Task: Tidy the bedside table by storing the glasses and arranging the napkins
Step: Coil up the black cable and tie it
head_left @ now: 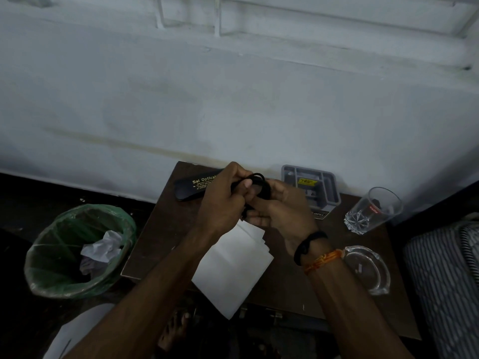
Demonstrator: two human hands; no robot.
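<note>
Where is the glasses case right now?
The glasses case lies at the table's far left corner by the wall, just behind the left hand.

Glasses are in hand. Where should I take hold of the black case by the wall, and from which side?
Take the glasses case across its narrow width near the free left end, coming from above. It lies flat and long on the bedside table, closed as far as I can tell, and its right end is hidden behind the left hand. Both hands hold the glasses, so probably free the left hand first.

head cam | looks forward-down | close over bedside table | wall behind | edges dim, likely distorted
</note>
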